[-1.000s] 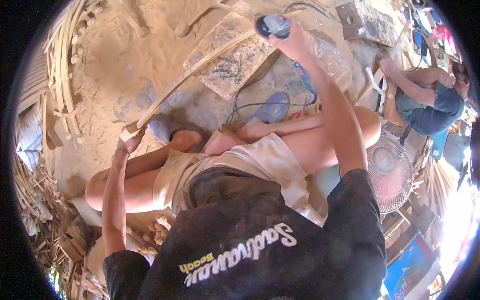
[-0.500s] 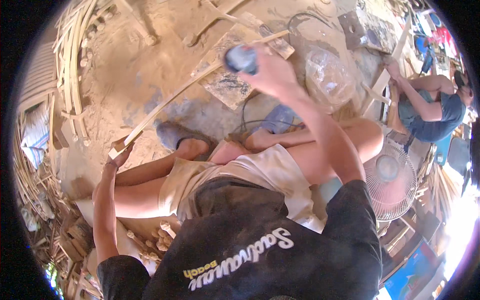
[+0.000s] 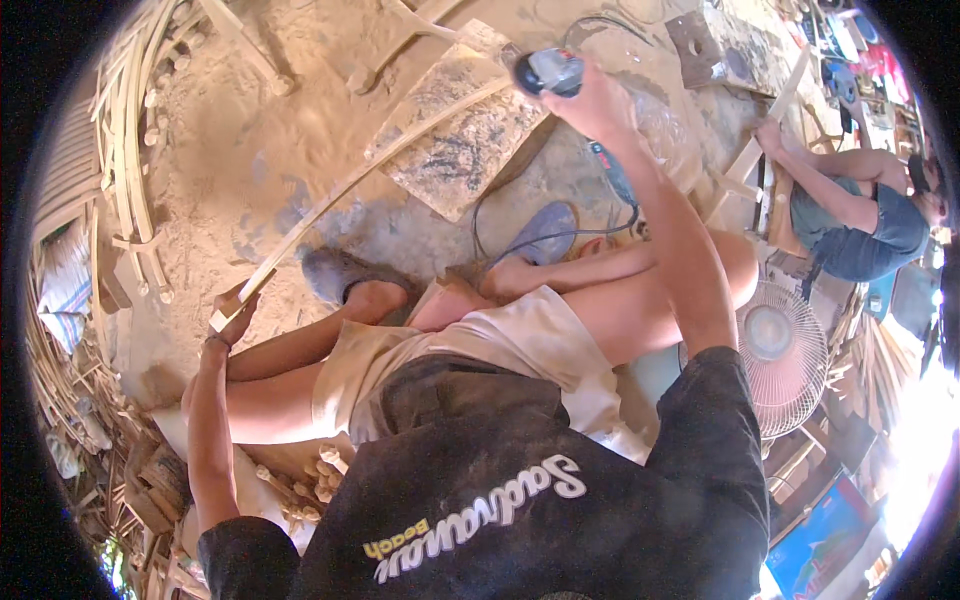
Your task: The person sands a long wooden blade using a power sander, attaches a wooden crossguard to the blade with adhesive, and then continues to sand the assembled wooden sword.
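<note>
Right fingers around power tool; left fingers gripping wooden strip.

Wide head-worn fisheye view, downward over lap and sandy floor.

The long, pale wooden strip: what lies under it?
A dusty, speckled rectangular slab and sandy brown ground show along both sides; the parts directly beneath the strip are covered.
</note>
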The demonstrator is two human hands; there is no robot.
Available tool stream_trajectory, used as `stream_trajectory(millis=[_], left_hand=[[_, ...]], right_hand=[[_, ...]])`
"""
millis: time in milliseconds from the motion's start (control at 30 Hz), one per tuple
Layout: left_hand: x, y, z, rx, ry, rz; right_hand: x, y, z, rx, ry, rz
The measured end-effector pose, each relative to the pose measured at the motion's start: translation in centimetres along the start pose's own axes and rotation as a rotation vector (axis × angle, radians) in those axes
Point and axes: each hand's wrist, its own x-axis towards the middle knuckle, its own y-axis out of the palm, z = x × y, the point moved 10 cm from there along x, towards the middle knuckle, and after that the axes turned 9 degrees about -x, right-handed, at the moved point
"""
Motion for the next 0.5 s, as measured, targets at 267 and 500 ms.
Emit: stream_trajectory(millis=[267, 500], left_hand=[[0.8, 0.4, 1.0, -0.153, -0.071, 0.024], [-0.1, -0.4, -0.4, 0.003, -0.096, 0.039]], right_hand=[[5.6, 1.8, -9.6, 0.062, 0.124, -0.135], [4.1, 4.3, -4.4, 0.142, -0.079, -0.092]])
